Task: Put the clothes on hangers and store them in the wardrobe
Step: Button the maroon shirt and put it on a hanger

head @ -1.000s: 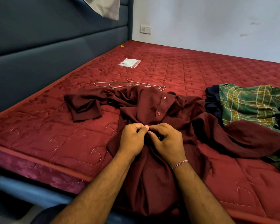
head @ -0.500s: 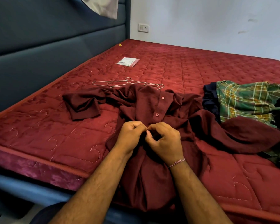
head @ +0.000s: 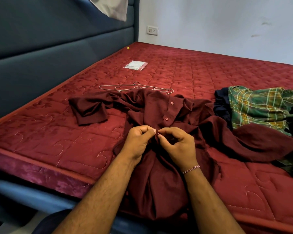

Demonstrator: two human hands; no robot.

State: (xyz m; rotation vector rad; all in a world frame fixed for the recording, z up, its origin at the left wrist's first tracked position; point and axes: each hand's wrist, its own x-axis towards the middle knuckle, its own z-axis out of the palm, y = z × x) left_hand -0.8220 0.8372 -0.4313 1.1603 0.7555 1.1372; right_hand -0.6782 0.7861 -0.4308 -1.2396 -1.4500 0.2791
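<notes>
Both hands are in at the front of the maroon shirt (head: 152,115), which lies spread on the red mattress (head: 210,73), its hem spilling over the near edge. The left hand (head: 139,141) pinches the placket cloth between thumb and curled fingers; the right hand (head: 178,146) pinches just opposite, fingertips almost meeting at a small pink button (head: 158,134). Whether that button is through its hole is hard to tell, because the fingers cover it. Two more buttons sit fastened higher up, toward the collar.

This is soft, light, floppy fabric. It bunches in folds, one sleeve doubled over on the left, and it will hold no shape of its own. It will sag wherever it is not supported, so the likely best places to take hold are the shoulders or collar, not the loose body. The small, smooth buttons call for fingertip work, as here.

The wire hangers (head: 135,87) lie stacked just beyond the collar, thin and stiff, probably easy to tangle together. A green plaid garment (head: 260,105) lies heaped to the right, touching the shirt's sleeve. No wardrobe is in view.
</notes>
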